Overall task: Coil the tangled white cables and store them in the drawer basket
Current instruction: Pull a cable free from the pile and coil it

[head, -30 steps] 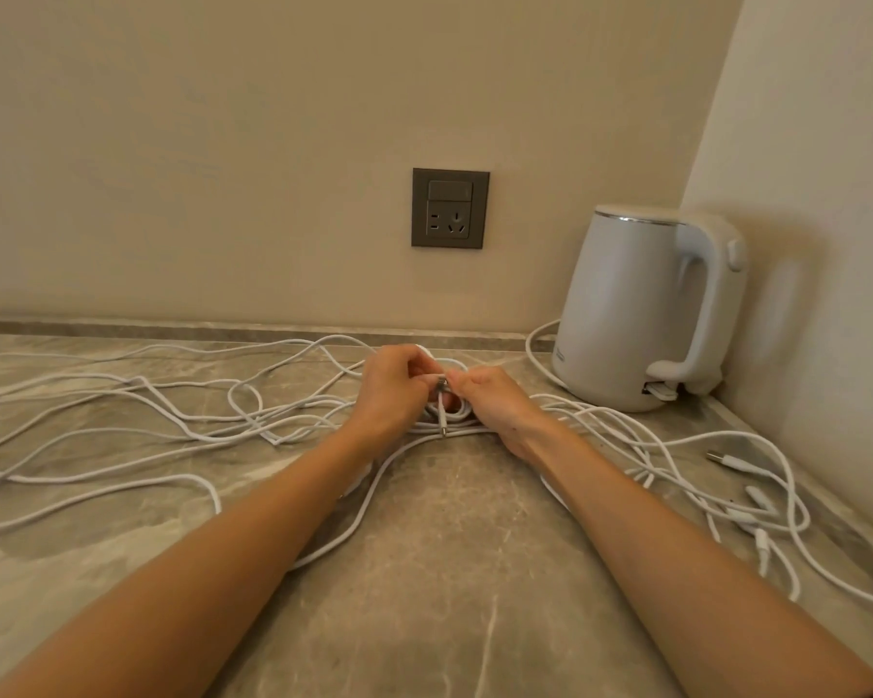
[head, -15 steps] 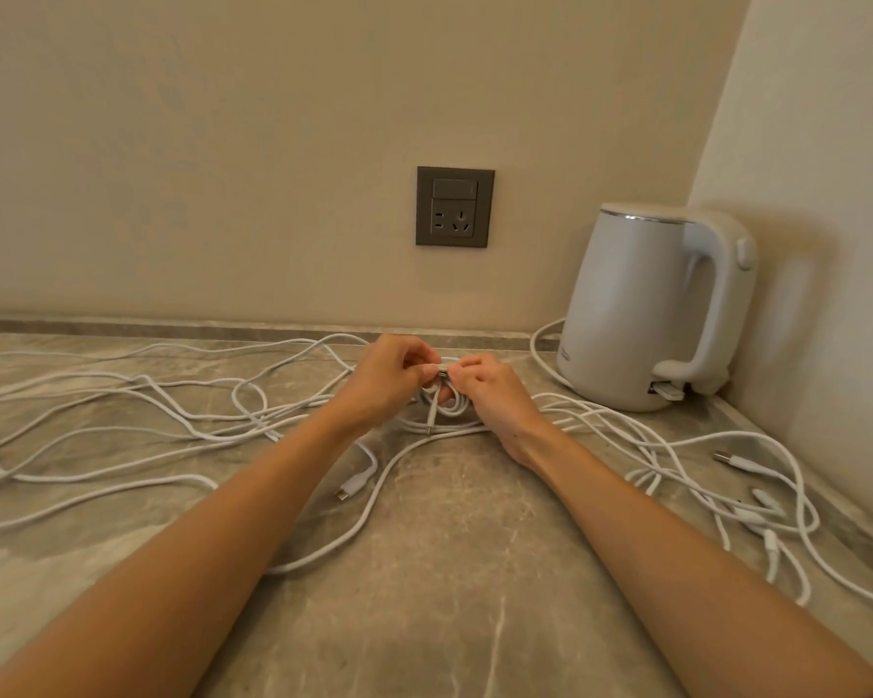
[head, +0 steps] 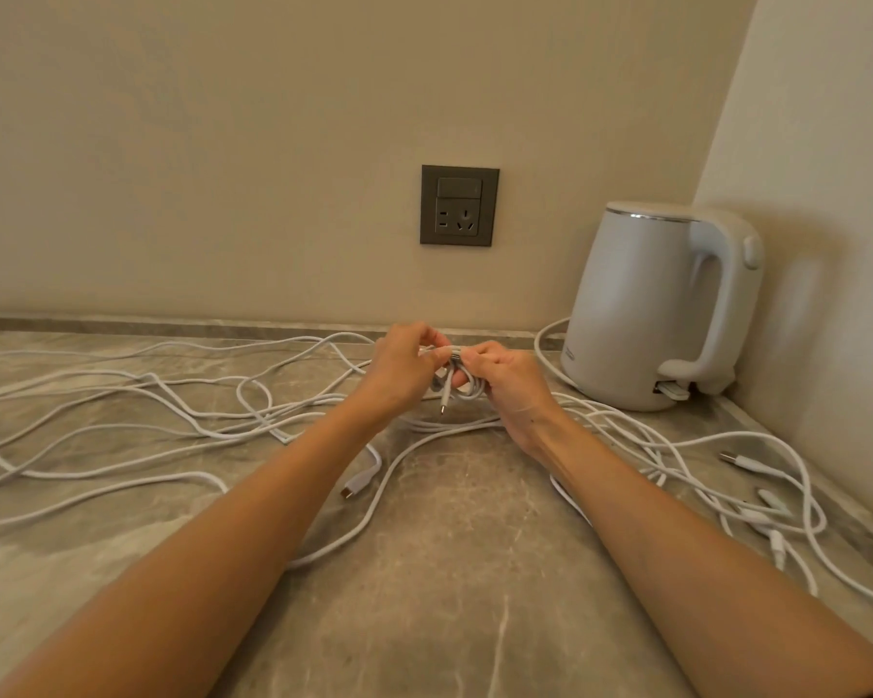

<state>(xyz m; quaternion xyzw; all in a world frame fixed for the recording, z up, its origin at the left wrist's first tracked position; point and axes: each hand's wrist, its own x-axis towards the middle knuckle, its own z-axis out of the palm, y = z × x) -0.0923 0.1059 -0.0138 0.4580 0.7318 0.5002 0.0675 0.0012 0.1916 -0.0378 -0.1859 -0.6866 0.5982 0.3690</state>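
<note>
White cables sprawling across my marble table, left hand and right hand each keeping a pinching grip on a small coil lifted above it, kettle sitting right.

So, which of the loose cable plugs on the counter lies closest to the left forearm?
The white USB plug beside the left forearm, at the centre of the counter. The other loose plugs lie far right, near the side wall.
</note>
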